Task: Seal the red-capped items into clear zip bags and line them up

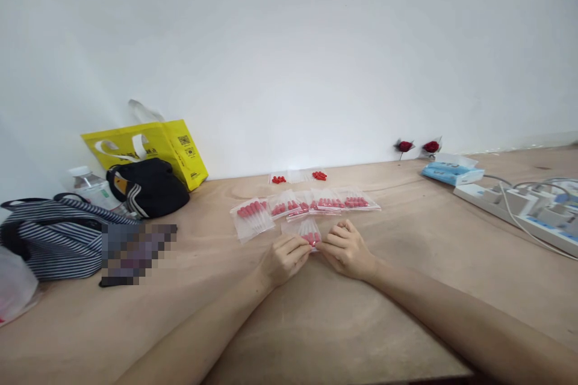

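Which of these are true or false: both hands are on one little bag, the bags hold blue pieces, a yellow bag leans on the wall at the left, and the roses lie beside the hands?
1. The left hand and right hand both pinch one small clear bag. True.
2. The bags hold blue pieces. False: the pieces are red.
3. A yellow bag leans against the wall at the left. True.
4. The two red roses lie beside the hands. False: they stand far back by the wall, to the right.
5. A row of filled bags lies just beyond the hands. True.

Head camera faces forward-down; near the table [406, 313].
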Demonstrator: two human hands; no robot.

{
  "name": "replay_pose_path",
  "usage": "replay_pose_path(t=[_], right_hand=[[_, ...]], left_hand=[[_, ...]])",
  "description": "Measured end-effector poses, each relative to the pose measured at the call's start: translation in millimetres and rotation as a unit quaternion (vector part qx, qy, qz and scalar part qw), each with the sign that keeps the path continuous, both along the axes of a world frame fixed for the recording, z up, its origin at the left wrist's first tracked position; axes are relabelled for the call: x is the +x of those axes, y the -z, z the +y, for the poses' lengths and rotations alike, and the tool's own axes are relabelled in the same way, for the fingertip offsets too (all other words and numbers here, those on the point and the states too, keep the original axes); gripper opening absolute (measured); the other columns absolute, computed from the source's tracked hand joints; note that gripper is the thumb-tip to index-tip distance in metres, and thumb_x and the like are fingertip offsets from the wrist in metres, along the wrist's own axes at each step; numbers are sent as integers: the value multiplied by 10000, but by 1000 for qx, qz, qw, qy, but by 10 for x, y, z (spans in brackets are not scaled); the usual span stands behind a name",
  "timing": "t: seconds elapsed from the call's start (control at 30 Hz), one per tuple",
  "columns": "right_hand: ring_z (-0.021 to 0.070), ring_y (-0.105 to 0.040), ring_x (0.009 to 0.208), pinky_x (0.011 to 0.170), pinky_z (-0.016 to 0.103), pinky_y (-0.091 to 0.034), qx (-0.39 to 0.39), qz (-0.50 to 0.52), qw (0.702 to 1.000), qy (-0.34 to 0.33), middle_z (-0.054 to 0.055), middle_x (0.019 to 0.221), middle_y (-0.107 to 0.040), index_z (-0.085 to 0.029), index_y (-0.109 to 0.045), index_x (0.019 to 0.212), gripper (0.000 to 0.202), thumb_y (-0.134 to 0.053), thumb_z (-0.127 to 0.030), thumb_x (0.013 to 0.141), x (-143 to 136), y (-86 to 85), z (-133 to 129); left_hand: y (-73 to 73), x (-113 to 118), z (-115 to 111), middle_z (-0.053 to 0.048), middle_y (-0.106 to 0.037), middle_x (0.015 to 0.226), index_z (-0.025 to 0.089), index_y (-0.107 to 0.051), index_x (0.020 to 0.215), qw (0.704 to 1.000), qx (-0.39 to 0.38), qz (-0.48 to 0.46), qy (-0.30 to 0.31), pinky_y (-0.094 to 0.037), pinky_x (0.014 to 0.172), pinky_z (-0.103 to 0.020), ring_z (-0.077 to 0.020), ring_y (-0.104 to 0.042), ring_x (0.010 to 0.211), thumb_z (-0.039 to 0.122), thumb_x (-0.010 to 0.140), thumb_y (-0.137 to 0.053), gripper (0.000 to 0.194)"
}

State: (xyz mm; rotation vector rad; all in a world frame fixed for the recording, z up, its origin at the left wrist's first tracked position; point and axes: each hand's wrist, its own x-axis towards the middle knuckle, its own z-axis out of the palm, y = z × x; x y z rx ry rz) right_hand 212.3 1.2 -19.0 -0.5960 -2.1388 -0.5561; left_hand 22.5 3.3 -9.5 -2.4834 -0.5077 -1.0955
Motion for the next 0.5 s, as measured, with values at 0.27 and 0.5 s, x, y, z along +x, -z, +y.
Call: replay_pose_path(t=[0.27,0.5], right_hand=[[110,-408,622,658,282,-284,7,24,1000,-5,-7,610,-552,-181,-606,779,157,-462,-119,790,44,0,40],[106,-404,611,687,280,-294,43,21,999,-8,-8,606,-541,-184,-603,787,170,-454,-102,791,84,25,81]], left_hand=[[-15,-37,19,-30,-635,711,137,-575,780,1000,-4,-3,6,-494,606,-247,-122,-586,661,107,766,-535,52],[-14,-45,33,-30,-638,730,137,-581,802,1000,5,-21,15,-503,625,-250,-124,-594,683,109,755,-559,59]])
